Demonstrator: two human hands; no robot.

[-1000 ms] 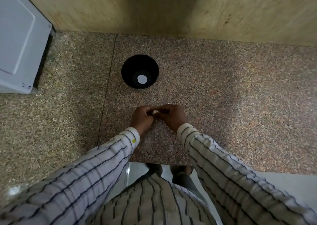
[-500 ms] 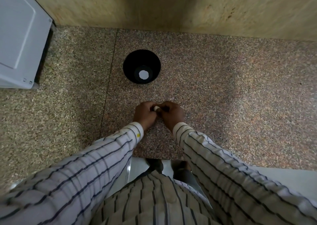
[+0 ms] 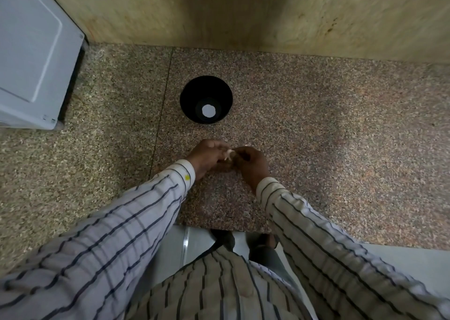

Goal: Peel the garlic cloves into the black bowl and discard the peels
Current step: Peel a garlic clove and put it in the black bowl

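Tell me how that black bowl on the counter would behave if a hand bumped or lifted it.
The black bowl narrows toward a small base, so a bump near its rim might tip it. It holds only one small white item, so it is probably light to lift. The speckled stone counter looks smooth, so a low push would likely slide it.

Left hand [image 3: 207, 157] and right hand [image 3: 252, 165] meet fingertip to fingertip, fingers curled, striped sleeves angled inward

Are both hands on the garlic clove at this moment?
Touching. The head view shows the pale garlic clove pinched between the fingertips of the left hand and the right hand, with no gap visible on either side.
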